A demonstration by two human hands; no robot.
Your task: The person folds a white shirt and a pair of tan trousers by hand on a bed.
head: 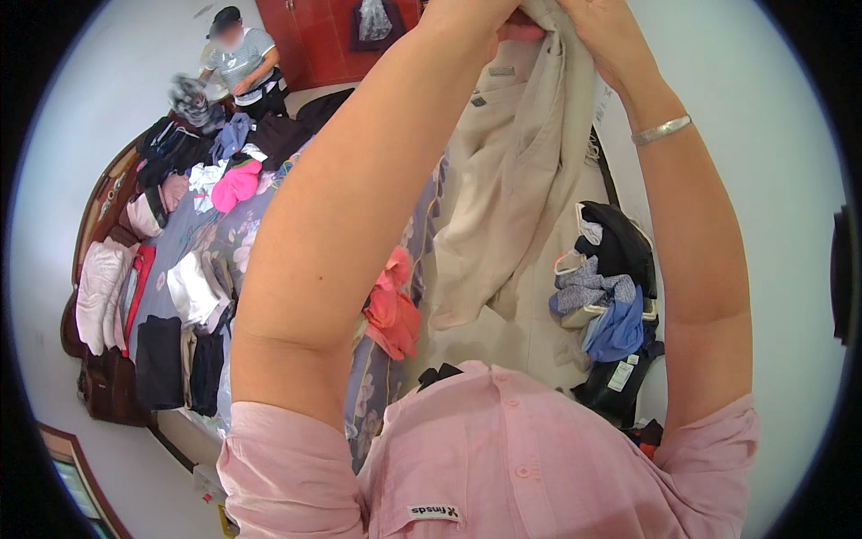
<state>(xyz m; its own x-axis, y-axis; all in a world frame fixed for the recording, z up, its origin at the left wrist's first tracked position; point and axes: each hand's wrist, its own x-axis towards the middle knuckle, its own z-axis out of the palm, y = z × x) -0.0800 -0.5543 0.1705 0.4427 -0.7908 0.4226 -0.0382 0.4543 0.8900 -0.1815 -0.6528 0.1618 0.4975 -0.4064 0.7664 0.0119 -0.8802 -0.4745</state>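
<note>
A pair of beige trousers (pixel 498 182) hangs in front of me, with its legs dangling over the tiled floor. At the top edge of the view my left hand (pixel 475 23) grips one side near the waist. My right hand (pixel 603 23) pinches the cloth on the other side and wears a silver bangle (pixel 662 130) at the wrist. The fingertips of both hands are partly cut off by the frame. A pink patch (pixel 525 32) shows between the hands, too small to identify. Small labels sit on the trousers near the waist.
A bed (pixel 229 232) with a floral sheet carries folded clothes (pixel 108 296), pink garments (pixel 236 185) and a coral cloth (pixel 394 310). At right, a basket (pixel 650 310) overflows with clothes beside the wall. A person (pixel 246 64) stands across the bed near red cabinets (pixel 316 44), handling a garment.
</note>
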